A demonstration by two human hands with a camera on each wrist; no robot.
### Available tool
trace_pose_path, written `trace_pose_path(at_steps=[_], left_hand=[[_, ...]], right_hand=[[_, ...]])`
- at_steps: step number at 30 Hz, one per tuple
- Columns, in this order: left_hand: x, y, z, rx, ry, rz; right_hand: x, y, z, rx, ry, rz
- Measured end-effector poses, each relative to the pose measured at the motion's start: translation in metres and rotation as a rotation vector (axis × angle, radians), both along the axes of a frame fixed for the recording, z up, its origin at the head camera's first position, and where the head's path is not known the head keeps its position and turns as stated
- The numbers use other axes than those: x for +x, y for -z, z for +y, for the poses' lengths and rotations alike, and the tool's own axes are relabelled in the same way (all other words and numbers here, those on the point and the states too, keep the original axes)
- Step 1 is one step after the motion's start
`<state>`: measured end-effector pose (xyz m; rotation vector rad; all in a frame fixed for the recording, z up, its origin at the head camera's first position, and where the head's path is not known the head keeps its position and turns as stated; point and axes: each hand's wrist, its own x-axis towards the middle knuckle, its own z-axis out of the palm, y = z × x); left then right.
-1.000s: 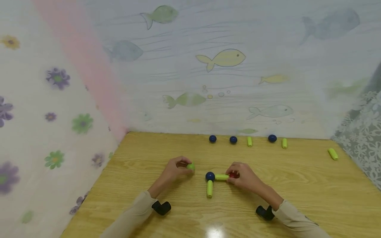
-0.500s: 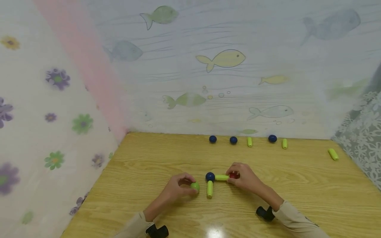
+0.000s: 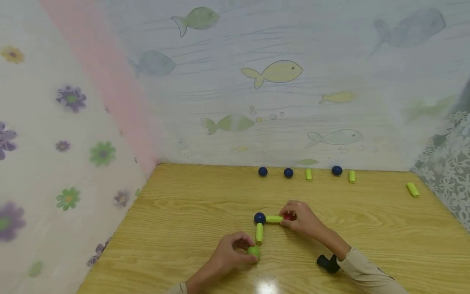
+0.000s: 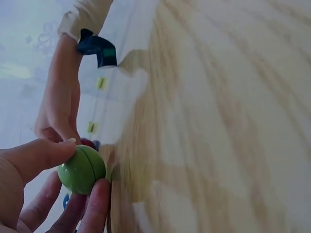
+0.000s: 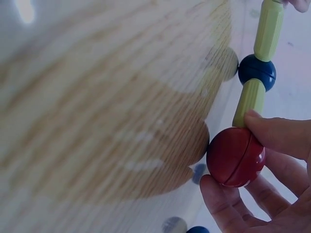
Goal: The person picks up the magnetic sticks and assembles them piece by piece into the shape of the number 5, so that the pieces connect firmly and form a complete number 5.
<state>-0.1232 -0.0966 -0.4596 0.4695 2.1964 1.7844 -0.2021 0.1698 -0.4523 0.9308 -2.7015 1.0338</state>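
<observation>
On the counter [image 3: 176, 212], the left hand [image 3: 232, 254] pinches a green ball [image 3: 253, 252] between thumb and fingers, on the near-edge side of the near stick [image 3: 259, 233]. Its partner, the right hand [image 3: 304, 219], holds a red ball [image 5: 234, 158] at the end of the side stick [image 3: 273, 219] that points toward the counter's right edge; a blue ball [image 3: 259, 218] forms the corner between both sticks. To join ball and stick well, I would line the ball up with the near stick's free end, push straight toward the back edge, and keep the red ball steady so the corner does not swing. The head view cannot settle whether ball and stick touch. The left wrist view alone shows the green ball's seam; the right wrist view bares the red ball, mostly covered by fingers from above, but leaves the green one out.
</observation>
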Motion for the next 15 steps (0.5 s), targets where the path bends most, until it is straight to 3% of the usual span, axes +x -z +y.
trace_pose_path(at_steps=[15], left_hand=[[0.004,-0.001,0.018,0.008,-0.104,-0.010]], right_hand=[[0.000,0.001,0.001,0.000,-0.006,0.015]])
